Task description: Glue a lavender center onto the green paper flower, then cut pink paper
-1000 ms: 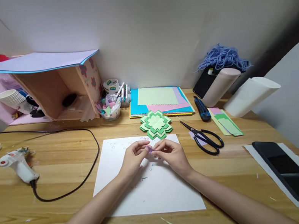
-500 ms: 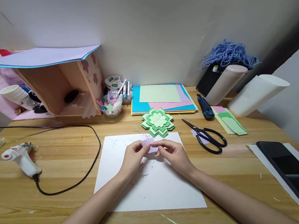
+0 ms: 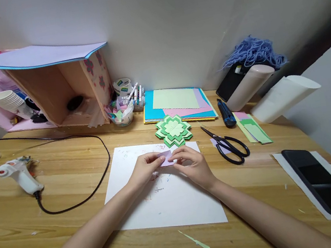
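Note:
A small piece of light purple paper (image 3: pixel 167 158) is held just above a white sheet (image 3: pixel 167 209). My left hand (image 3: pixel 147 167) pinches its left side between thumb and fingers. At the paper's right edge, my right hand (image 3: pixel 193 164) has curled fingers and thumb closed on it; a small whitish bit shows between these fingertips, too small to make out. Right behind the hands lies a layered green paper flower (image 3: pixel 173 129). Black-handled scissors (image 3: pixel 230 146) rest to the right, over another purple scrap (image 3: pixel 217 145).
A white glue gun (image 3: pixel 18 178) with a black cord lies left. Along the back stand a cardboard box (image 3: pixel 101 84), a bowl of scraps (image 3: pixel 121 117), stacked coloured paper (image 3: pixel 146 106) and a blue cutter (image 3: pixel 226 113). A phone (image 3: pixel 323 181) lies right. A green paper strip (image 3: pixel 195 240) is in front.
The right fingers have shifted slightly along the purple paper's right edge, with the thumb a little farther from the index finger. The whole view has tilted slightly.

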`<state>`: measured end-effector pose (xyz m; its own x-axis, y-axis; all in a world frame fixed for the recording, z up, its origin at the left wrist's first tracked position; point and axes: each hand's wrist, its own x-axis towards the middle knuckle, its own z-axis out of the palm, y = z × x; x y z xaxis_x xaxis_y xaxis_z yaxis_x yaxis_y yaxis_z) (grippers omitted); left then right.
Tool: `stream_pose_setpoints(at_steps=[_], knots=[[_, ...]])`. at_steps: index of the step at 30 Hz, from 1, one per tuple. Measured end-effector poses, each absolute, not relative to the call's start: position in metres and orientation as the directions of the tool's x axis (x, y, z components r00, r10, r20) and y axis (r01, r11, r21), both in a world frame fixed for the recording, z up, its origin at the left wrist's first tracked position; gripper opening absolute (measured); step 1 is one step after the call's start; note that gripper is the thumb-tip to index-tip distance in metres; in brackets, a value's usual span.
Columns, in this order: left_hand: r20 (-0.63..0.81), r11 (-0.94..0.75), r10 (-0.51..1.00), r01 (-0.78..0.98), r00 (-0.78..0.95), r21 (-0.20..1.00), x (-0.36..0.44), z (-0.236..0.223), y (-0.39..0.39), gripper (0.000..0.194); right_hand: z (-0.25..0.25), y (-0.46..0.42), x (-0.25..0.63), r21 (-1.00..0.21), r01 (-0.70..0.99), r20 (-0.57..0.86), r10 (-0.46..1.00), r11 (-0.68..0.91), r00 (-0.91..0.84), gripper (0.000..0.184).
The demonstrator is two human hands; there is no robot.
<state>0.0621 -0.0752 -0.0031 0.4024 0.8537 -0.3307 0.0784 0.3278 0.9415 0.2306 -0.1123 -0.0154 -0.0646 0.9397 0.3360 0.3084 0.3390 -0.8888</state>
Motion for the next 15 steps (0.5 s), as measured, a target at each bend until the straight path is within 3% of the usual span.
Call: stream_pose_setpoints(at_steps=[3, 9, 15], knots=[[-0.328, 0.315, 0.844, 0.101, 0.424, 0.944, 0.0629, 0.0, -0.0758, 0.032, -0.0142, -0.1119, 0.2304, -0.897, 0.301, 0.329, 0.944, 0.323, -0.032, 0.006], [-0.287, 0.268, 0.855, 0.106, 0.432, 0.958, 0.0658, 0.0004, -0.077, 0.04, -0.019, -0.1092, 0.2304, -0.953, 0.224, 0.209, 0.978, 0.203, 0.0, 0.016], [-0.159, 0.154, 0.889, 0.046, 0.43, 0.987, 0.0679, -0.004, -0.079, 0.033, -0.0231, -0.1075, 0.2318, -0.98, 0.173, 0.104, 0.994, 0.099, 0.019, 0.022]])
